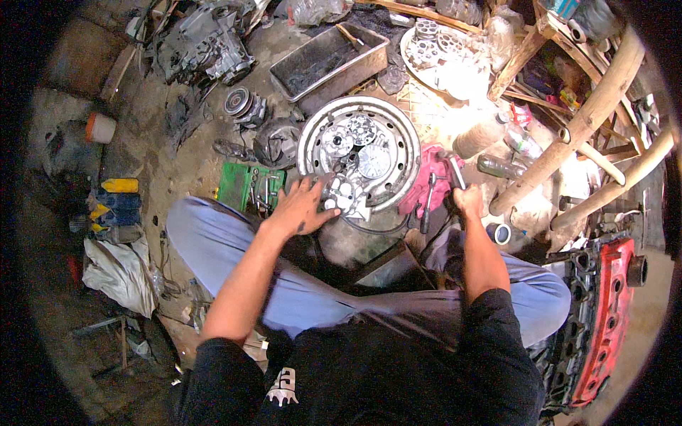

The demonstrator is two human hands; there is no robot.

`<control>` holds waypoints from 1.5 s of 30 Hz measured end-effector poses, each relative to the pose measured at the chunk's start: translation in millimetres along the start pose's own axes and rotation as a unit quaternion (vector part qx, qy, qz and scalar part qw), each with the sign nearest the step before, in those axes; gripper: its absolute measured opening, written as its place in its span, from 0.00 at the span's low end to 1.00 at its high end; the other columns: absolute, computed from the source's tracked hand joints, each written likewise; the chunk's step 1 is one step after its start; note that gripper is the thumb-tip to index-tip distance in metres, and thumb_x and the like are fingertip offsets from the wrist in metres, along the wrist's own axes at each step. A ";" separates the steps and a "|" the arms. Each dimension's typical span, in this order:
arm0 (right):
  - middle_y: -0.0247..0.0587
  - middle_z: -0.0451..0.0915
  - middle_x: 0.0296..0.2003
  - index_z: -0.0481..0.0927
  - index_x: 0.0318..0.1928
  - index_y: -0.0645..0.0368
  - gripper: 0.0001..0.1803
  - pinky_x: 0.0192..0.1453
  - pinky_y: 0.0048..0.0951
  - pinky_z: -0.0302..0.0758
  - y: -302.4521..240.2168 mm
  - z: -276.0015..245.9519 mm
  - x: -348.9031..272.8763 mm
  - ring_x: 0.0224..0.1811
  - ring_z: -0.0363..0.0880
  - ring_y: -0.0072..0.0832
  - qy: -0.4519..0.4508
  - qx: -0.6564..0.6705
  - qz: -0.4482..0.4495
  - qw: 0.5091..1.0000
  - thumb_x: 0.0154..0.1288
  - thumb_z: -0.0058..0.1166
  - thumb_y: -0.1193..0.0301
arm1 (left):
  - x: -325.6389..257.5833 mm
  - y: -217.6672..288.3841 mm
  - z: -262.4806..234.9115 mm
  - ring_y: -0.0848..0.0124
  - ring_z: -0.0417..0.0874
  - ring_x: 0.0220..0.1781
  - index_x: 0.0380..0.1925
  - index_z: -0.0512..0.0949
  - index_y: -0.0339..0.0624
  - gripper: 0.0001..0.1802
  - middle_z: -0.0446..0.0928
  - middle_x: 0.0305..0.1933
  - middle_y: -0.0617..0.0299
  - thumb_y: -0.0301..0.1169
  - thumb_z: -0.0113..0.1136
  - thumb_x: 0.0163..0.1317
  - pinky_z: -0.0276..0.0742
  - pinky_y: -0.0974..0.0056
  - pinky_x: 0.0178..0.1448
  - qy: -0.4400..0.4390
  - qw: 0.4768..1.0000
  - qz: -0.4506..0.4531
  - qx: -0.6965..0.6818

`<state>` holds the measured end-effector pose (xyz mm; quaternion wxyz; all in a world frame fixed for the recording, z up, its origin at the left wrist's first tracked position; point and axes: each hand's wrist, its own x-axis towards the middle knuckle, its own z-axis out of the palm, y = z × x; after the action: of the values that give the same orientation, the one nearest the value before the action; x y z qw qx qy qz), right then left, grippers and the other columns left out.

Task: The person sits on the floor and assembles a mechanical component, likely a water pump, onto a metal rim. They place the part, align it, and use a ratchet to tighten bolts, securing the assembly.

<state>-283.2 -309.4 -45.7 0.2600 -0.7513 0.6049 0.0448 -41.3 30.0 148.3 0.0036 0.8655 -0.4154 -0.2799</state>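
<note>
My left hand (302,207) is open with its fingers spread, its fingertips at the edge of a silvery metal casting with round lobes (343,196). The casting sits on the near side of a wheel rim (310,135), where other round machined metal parts (374,162) also lie. In my right hand (469,201), closed fingers grip what looks like a hammer (456,172), held upright over a pink cloth (435,163). A ratchet wrench (427,204) with a dark handle lies on that cloth. Left of the rim is a green socket set case (234,186), opened, with metal tools inside.
Behind the rim stands a dirty rectangular basin (323,89) holding a brush (349,34). A pulley assembly (240,104) and a large engine casing (206,48) are at the far left. Wooden poles (579,124), bottles (501,166) and a red-edged cylinder head (609,319) are on the right.
</note>
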 end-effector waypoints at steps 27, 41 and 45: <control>0.53 0.70 0.57 0.54 0.67 0.62 0.37 0.60 0.34 0.73 -182.3 -187.8 -169.3 0.55 0.74 0.36 -0.041 0.176 -0.529 0.829 0.61 0.58 0.82 | 20.9 -38.1 38.2 0.39 0.61 0.73 0.78 0.36 0.60 0.78 0.55 0.75 0.42 0.44 0.86 0.32 0.65 0.34 0.68 -0.054 0.992 -0.006 -0.115; 0.64 0.77 0.56 0.67 0.66 0.65 0.24 0.64 0.47 0.71 -215.5 -114.4 -155.1 0.60 0.76 0.56 -0.150 -0.012 -0.503 0.851 0.73 0.50 0.70 | 39.4 -39.7 71.4 0.41 0.60 0.73 0.76 0.49 0.57 0.65 0.59 0.73 0.44 0.57 0.77 0.40 0.63 0.39 0.72 0.081 0.977 0.074 -0.185; 0.63 0.80 0.50 0.72 0.62 0.63 0.22 0.56 0.46 0.76 -214.4 -103.8 -146.2 0.50 0.82 0.55 -0.068 0.008 -0.553 0.830 0.71 0.52 0.69 | 43.2 -38.5 74.6 0.42 0.61 0.73 0.76 0.51 0.55 0.63 0.61 0.72 0.46 0.57 0.76 0.42 0.62 0.39 0.72 0.081 0.975 0.079 -0.193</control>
<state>-147.6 -197.6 171.6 0.2881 -0.9532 0.0692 -0.0602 -28.5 40.9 55.4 0.2261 0.8327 -0.4193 -0.2824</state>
